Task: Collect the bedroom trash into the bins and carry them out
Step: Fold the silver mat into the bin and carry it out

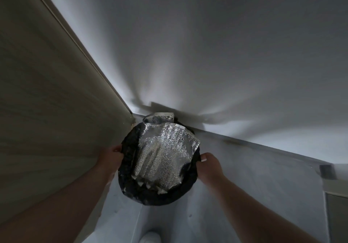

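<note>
A round bin lined with a black bag (150,195) sits low in a dim corner, seen from above. A large crumpled silver foil bag (165,154) fills its mouth and sticks out past the far rim. My left hand (111,158) grips the bin's left rim. On the opposite side my right hand (209,164) holds the right rim, thumb on top. Whether the bin rests on the floor or is lifted is unclear.
A beige panel, a door or cupboard side (47,101), stands close on the left. A white wall (207,54) rises behind the bin. The pale floor (254,176) runs right to a dark object (327,171) at the skirting. A white shoe tip (149,238) shows below.
</note>
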A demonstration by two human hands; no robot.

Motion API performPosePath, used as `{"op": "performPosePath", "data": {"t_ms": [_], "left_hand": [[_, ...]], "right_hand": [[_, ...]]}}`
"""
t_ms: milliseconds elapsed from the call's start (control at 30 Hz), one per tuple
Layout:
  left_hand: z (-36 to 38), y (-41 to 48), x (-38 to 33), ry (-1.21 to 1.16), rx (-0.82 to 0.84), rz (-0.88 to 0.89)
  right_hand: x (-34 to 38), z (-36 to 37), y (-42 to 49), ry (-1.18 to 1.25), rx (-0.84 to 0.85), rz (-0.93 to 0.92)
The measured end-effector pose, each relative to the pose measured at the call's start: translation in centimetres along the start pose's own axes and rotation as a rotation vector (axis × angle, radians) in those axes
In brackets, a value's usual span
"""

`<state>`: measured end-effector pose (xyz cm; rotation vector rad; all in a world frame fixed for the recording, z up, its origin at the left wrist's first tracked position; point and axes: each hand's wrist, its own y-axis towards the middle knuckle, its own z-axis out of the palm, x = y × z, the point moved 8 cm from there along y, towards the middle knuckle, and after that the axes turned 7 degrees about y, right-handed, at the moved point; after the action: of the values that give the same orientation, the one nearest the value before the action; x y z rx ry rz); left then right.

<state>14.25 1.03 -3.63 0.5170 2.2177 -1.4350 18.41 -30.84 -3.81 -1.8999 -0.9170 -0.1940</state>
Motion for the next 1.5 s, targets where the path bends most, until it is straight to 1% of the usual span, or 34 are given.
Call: {"op": "performPosePath", "data": {"t_ms": [133,233,300,400,567,700,833,933,1000,1067,1133,1233,1300,1367,1500], "left_hand": [[0.4,0.4,1.1,0.000,0.015,-0.038],[0.0,0.6,2.2,0.017,-0.014,-0.056],[-0.2,0.7,2.2,0.024,-0.026,-0.051],[-0.3,0.8,1.3,0.040,-0.065,-0.020],[-0.6,0.7,1.2,0.148,-0.087,0.019],[-1.0,-0.8,-0.4,0.213,-0.097,0.075],[-1.9,-3.8,-5.3,0.319,-0.118,0.210],[-2.6,-7.5,-9.9,0.235,-0.145,0.305],[-3.1,-10.6,-12.7,0.174,-0.139,0.354],[-3.9,-13.8,-15.3,0.114,-0.115,0.409],[-5.3,-17.4,-17.4,0.045,-0.115,0.397],[-7.3,-23.8,-20.6,-0.090,-0.102,0.400],[-8.9,-28.6,-23.6,-0.151,-0.088,0.449],[-10.6,-33.3,-26.0,-0.191,-0.076,0.494],[-14.4,-41.9,-29.2,-0.223,-0.130,0.536]], "right_hand": [[-0.8,0.7,1.0,-0.005,0.008,0.007],[-2.6,2.0,1.5,0.003,0.062,0.049],[-3.2,2.5,1.9,0.015,0.076,0.065],[-2.0,2.4,1.0,-0.019,0.089,0.066],[-2.2,2.8,0.8,-0.051,0.114,0.081],[0.1,1.5,-0.9,-0.110,0.100,0.024],[4.7,-0.5,-3.5,-0.099,0.086,-0.092],[9.2,-2.9,-6.7,-0.084,0.112,-0.196],[11.8,-4.5,-9.2,-0.098,0.132,-0.230],[14.2,-6.5,-12.0,-0.059,0.125,-0.251],[16.4,-8.7,-15.1,-0.018,0.094,-0.272],[20.2,-12.1,-20.8,-0.002,0.150,-0.326],[23.1,-15.1,-24.7,0.081,0.168,-0.377],[25.4,-18.5,-28.6,0.147,0.167,-0.429],[29.4,-24.8,-36.7,0.236,0.191,-0.504]]}}
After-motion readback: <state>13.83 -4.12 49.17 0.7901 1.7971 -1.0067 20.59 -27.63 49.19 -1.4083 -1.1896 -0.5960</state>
